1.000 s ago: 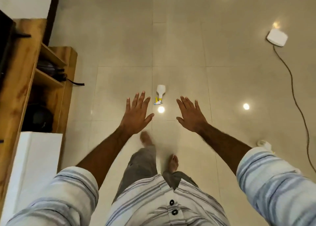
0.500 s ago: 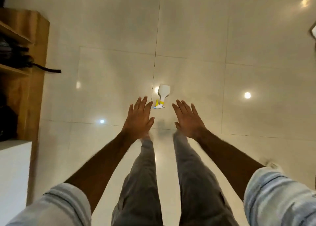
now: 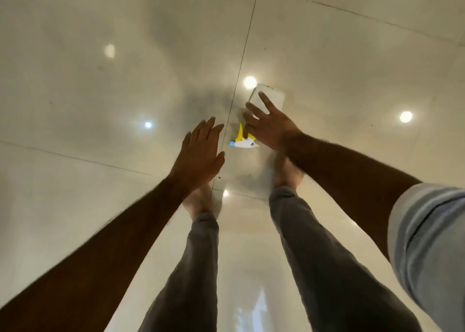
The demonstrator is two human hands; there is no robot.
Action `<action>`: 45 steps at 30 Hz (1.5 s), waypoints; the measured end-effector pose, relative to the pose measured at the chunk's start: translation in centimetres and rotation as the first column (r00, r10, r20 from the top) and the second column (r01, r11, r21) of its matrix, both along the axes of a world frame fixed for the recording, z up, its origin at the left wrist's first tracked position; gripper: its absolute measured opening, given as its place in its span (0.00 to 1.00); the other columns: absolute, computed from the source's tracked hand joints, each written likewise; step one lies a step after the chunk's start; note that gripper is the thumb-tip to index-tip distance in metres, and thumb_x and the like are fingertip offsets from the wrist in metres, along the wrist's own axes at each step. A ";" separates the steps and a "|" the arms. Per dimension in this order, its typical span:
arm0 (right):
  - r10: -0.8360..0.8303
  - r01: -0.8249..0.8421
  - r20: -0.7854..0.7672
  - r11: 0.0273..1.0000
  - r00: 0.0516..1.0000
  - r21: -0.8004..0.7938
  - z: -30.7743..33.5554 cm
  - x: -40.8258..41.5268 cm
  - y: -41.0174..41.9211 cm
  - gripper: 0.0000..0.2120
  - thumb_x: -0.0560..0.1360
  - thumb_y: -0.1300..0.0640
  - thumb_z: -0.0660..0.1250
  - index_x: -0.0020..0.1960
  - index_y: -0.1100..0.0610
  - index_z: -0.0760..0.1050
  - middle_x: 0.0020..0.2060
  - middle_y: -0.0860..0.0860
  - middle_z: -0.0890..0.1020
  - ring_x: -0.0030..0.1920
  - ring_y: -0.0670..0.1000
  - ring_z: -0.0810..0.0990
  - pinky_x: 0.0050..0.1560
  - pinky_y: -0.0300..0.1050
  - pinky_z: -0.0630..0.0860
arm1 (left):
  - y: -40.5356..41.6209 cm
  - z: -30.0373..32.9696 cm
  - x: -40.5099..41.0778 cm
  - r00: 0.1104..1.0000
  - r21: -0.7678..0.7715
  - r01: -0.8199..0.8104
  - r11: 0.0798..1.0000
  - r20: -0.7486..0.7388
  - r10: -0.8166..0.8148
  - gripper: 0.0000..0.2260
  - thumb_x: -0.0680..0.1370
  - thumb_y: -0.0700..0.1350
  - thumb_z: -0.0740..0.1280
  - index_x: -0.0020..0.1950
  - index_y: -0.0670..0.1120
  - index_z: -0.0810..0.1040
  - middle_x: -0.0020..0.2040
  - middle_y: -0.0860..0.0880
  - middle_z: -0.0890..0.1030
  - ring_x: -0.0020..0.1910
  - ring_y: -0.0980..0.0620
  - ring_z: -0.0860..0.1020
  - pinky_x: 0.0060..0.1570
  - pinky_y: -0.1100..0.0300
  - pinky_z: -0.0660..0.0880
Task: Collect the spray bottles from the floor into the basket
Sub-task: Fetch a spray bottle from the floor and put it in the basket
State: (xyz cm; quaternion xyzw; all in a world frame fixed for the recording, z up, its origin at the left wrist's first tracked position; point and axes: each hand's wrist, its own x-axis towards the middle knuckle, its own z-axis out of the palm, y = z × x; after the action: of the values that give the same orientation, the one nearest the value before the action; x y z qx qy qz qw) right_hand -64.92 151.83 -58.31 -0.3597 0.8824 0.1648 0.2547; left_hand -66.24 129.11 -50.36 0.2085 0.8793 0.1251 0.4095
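One spray bottle (image 3: 273, 97) lies on the floor (image 3: 100, 92); your right hand (image 3: 270, 125) spreads its fingers over it. Your left hand (image 3: 201, 153) stays flat, holding nothing.

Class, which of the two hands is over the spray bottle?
The right hand, fingers spread above the white spray bottle; the left hand is beside it, over bare floor.

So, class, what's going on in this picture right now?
A person stands barefoot on a glossy tiled floor, bending over a white spray bottle that lies on its side. The right hand reaches over the bottle's neck with fingers spread, no grip closed yet. The left hand hangs open beside it, holding nothing. No basket is in view.
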 end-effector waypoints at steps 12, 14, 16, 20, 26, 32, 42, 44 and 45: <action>-0.446 0.507 0.426 0.862 0.787 -0.035 2.5 -4.5 1.8 0.24 0.76 0.56 0.65 0.71 0.52 0.66 0.66 0.54 0.74 0.68 0.59 0.69 0.70 0.72 0.57 | 1.0 1.0 -1.8 0.925 0.121 -0.283 0.952 0.296 0.237 0.33 0.80 0.48 0.66 0.80 0.48 0.53 0.77 0.46 0.63 0.75 0.46 0.65 0.74 0.49 0.64; -0.517 0.803 0.723 0.589 0.459 -0.090 8.2 -5.2 1.7 0.30 0.76 0.56 0.69 0.76 0.52 0.62 0.71 0.53 0.72 0.68 0.56 0.70 0.69 0.55 0.65 | 1.5 5.1 -2.3 0.851 0.165 -0.466 0.869 0.352 0.389 0.37 0.78 0.48 0.70 0.81 0.48 0.51 0.79 0.47 0.59 0.77 0.48 0.62 0.75 0.53 0.61; -0.411 0.971 0.904 0.239 0.116 -0.016 15.9 -5.7 0.8 0.31 0.76 0.60 0.70 0.76 0.55 0.63 0.67 0.53 0.75 0.63 0.52 0.73 0.62 0.45 0.69 | 1.6 11.0 -2.8 0.729 0.161 -0.644 0.748 0.425 0.537 0.42 0.75 0.48 0.73 0.81 0.53 0.49 0.80 0.49 0.57 0.77 0.50 0.62 0.74 0.49 0.65; -0.199 0.945 0.928 -0.157 -0.315 0.288 32.3 -5.1 -1.1 0.15 0.74 0.61 0.71 0.60 0.56 0.75 0.48 0.51 0.81 0.46 0.51 0.80 0.48 0.42 0.79 | 0.3 24.8 -1.3 0.530 0.100 -0.795 0.599 0.597 0.603 0.43 0.66 0.54 0.79 0.76 0.59 0.60 0.74 0.55 0.68 0.73 0.52 0.68 0.68 0.51 0.70; 0.031 0.923 0.965 -0.285 -0.260 0.258 52.2 -5.2 -3.7 0.04 0.74 0.60 0.71 0.44 0.54 0.77 0.39 0.51 0.80 0.44 0.53 0.79 0.50 0.50 0.76 | -1.8 44.2 0.5 0.322 0.043 -0.893 0.449 0.757 0.568 0.29 0.67 0.59 0.74 0.66 0.53 0.76 0.62 0.52 0.83 0.63 0.52 0.80 0.55 0.62 0.78; 0.210 0.952 0.960 -0.203 -0.186 0.229 63.2 -4.9 -9.1 0.09 0.78 0.60 0.67 0.58 0.56 0.75 0.44 0.50 0.79 0.45 0.48 0.80 0.49 0.42 0.79 | -4.5 56.8 3.3 0.207 0.184 -0.978 0.096 0.826 0.524 0.21 0.75 0.57 0.68 0.66 0.50 0.76 0.60 0.47 0.82 0.58 0.49 0.82 0.49 0.58 0.80; -0.088 0.954 0.972 0.228 0.219 -0.194 73.2 3.3 -29.9 0.11 0.77 0.50 0.70 0.55 0.56 0.78 0.48 0.49 0.86 0.46 0.47 0.84 0.49 0.45 0.78 | -18.1 63.9 17.8 0.260 0.434 -0.801 0.412 -0.368 0.893 0.43 0.63 0.64 0.77 0.72 0.48 0.66 0.66 0.48 0.70 0.63 0.50 0.70 0.61 0.55 0.70; -0.047 0.939 0.967 0.253 0.251 -0.231 74.7 6.5 -35.4 0.13 0.77 0.54 0.70 0.58 0.61 0.77 0.50 0.54 0.85 0.50 0.51 0.84 0.53 0.51 0.80 | -22.3 64.4 22.2 0.168 0.507 -0.793 0.336 -0.348 0.922 0.41 0.66 0.61 0.76 0.73 0.47 0.65 0.67 0.47 0.69 0.65 0.49 0.69 0.63 0.55 0.68; -0.013 0.921 0.961 0.290 0.277 -0.261 75.6 8.3 -38.6 0.12 0.77 0.57 0.70 0.57 0.62 0.77 0.49 0.55 0.83 0.51 0.53 0.83 0.56 0.53 0.78 | -24.9 64.9 24.7 0.116 0.559 -0.795 0.237 -0.244 0.963 0.39 0.68 0.59 0.76 0.74 0.47 0.64 0.69 0.48 0.67 0.67 0.51 0.68 0.65 0.57 0.68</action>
State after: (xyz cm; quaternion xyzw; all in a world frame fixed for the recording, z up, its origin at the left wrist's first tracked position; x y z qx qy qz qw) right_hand -56.61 113.25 17.27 -0.1113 0.6545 -0.5759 0.4771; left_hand -41.56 104.19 14.54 -0.2789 0.8681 0.4066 -0.0576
